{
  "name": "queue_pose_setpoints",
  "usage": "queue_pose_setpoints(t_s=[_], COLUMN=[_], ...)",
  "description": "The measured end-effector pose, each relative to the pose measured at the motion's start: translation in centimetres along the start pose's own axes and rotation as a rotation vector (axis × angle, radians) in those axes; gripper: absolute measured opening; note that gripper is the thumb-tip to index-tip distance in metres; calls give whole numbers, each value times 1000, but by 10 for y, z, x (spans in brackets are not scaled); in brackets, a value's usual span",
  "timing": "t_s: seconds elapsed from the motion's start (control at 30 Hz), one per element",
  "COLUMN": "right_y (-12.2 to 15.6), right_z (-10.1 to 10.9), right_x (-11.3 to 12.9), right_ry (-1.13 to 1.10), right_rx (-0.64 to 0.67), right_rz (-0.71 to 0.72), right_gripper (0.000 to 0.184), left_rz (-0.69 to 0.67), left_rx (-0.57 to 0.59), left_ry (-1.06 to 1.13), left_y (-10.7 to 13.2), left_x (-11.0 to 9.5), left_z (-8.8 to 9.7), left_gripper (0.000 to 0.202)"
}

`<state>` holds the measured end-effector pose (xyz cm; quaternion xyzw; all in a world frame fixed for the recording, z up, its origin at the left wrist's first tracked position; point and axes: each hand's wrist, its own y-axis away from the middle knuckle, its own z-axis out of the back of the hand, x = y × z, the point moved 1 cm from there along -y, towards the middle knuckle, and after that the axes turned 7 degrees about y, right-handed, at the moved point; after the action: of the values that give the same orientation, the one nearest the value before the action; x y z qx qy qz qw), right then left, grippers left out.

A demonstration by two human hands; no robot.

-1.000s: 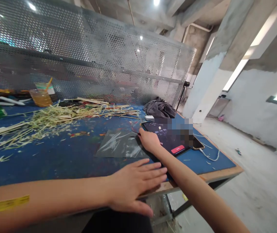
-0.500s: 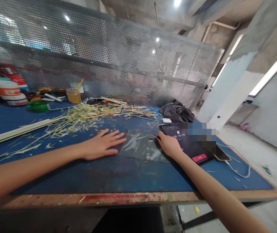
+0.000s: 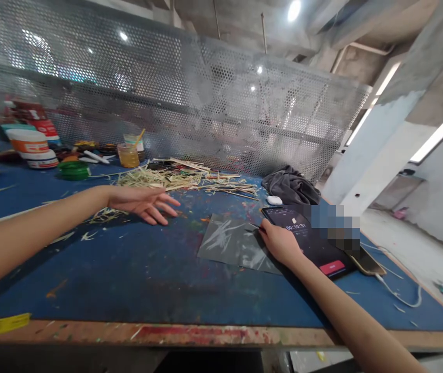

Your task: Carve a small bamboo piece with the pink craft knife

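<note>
My left hand point(image 3: 143, 202) is stretched out over the blue tabletop point(image 3: 128, 269), fingers spread, close to a heap of pale bamboo shavings and strips point(image 3: 159, 178). It holds nothing. My right hand point(image 3: 279, 242) rests with curled fingers at the left edge of a dark tablet point(image 3: 314, 243) showing a timer and a red button. It also lies at the right edge of a grey scratched sheet point(image 3: 229, 242). A thin dark stick seems to poke out from its fingers.
A perforated metal screen point(image 3: 190, 103) closes off the back of the bench. Paint tubs point(image 3: 30, 147), a green lid point(image 3: 72, 170) and an amber jar point(image 3: 128, 154) stand at the back left. A grey cloth point(image 3: 291, 185), a small white case point(image 3: 274, 200) and a cable point(image 3: 400, 298) lie at right.
My left hand has swept from the near table edge out across the bench to the shavings. My right hand has stayed by the tablet. The view has turned left.
</note>
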<state>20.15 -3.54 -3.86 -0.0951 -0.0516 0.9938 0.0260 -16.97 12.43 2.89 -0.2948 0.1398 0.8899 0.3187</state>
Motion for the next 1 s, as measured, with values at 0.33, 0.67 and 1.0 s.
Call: queue_pose_setpoints(t_s=[0.33, 0.67, 1.0], right_y=[0, 3, 10], right_z=[6, 22, 22], right_x=[-3, 0, 14], right_ry=[-41, 4, -99], right_rx=[-287, -1023, -916], right_rz=[125, 703, 769], right_gripper=[17, 20, 27], left_rz=[-110, -301, -236], left_rx=[-329, 139, 83], left_ry=[319, 713, 713], left_y=[-43, -37, -43], left_x=[-59, -132, -109], left_z=[-30, -142, -162], left_gripper=[47, 29, 33])
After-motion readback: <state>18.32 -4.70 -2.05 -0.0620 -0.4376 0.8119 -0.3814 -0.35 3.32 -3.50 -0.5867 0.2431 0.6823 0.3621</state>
